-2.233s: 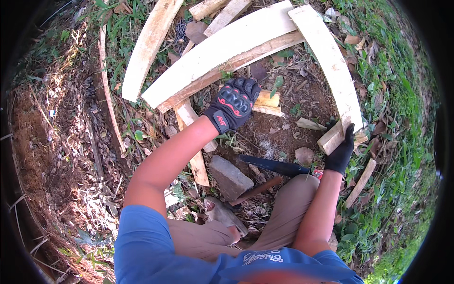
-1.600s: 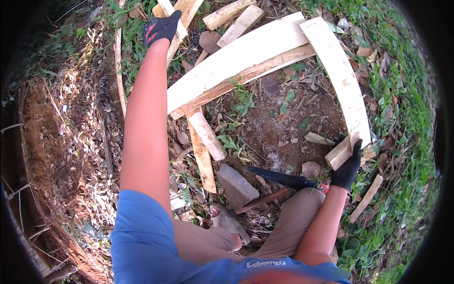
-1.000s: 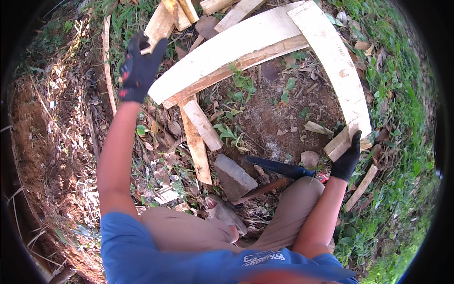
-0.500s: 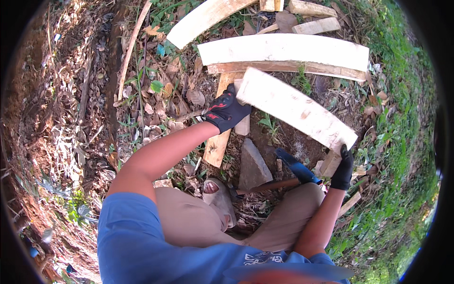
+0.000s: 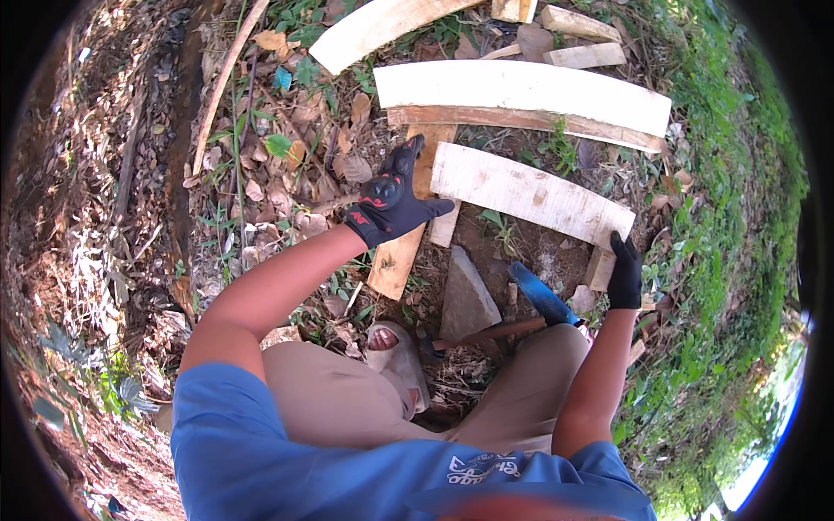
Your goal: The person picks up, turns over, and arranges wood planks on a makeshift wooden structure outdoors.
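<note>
A short curved wooden board [image 5: 532, 193] lies crosswise in front of me, its ends over two small wooden blocks. Just off its left end is my left hand [image 5: 393, 195] in a black and red glove, thumb and fingers spread apart, holding nothing. My right hand [image 5: 625, 273], also gloved in black, grips the board's right end, with a fingertip on the upper face; its other fingers are partly hidden. The left block [image 5: 443, 224] shows below the board beside my left thumb. Beneath the right end, next to my right hand, is the other block [image 5: 599, 267].
Beyond lies a longer curved board [image 5: 521, 91] on a timber piece; another curved board [image 5: 382, 30] is farther left. A flat plank [image 5: 400, 260] runs toward me. Near my knees are a grey stone [image 5: 467, 295], a blue blade [image 5: 540, 291] and a wooden handle [image 5: 499, 333]. Leaves and grass surround them.
The short curved board has been lowered and turned to lie less slanted. My left hand has let go and moved left, its fingers spreading. My right hand has moved slightly away from me with the board's end.
</note>
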### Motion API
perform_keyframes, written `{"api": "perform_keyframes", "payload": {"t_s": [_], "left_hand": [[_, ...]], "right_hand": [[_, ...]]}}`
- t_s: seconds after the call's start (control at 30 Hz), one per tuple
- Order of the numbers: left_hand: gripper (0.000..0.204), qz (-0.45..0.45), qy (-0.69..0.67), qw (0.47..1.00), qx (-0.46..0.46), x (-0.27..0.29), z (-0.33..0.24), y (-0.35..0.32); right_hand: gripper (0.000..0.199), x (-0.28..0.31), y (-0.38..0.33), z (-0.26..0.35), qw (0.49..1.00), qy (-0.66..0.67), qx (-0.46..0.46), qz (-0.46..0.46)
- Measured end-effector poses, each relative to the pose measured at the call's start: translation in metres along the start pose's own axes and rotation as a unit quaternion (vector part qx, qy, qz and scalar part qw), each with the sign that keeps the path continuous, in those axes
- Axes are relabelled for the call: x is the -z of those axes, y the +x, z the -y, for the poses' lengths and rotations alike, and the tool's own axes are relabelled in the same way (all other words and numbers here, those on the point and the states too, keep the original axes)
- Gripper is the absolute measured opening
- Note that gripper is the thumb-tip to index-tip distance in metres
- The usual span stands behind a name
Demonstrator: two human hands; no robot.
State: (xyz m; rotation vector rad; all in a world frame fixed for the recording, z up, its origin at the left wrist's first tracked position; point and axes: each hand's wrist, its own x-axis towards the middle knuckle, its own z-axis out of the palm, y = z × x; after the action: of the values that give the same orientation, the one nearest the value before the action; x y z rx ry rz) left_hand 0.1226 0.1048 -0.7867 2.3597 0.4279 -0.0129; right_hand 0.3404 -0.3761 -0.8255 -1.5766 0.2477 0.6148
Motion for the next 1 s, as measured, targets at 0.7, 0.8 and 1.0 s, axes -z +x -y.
{"api": "perform_keyframes", "payload": {"t_s": [0.7, 0.8, 1.0], "left_hand": [[0.120, 0.102, 0.230, 0.918, -0.307, -0.061, -0.073, 0.104], [0.125, 0.101, 0.236, 0.924, -0.283, -0.062, -0.105, 0.106], [0.127, 0.111, 0.174, 0.906, -0.369, -0.126, -0.183, 0.129]], "right_hand": [[0.065, -0.072, -0.047, 0.007, 0.946, -0.274, 0.055, -0.165], [0.058, -0.062, -0.054, 0.008, 0.979, -0.169, 0.009, -0.109], [0.061, -0.056, -0.040, -0.012, 0.897, -0.404, 0.085, -0.157]]}}
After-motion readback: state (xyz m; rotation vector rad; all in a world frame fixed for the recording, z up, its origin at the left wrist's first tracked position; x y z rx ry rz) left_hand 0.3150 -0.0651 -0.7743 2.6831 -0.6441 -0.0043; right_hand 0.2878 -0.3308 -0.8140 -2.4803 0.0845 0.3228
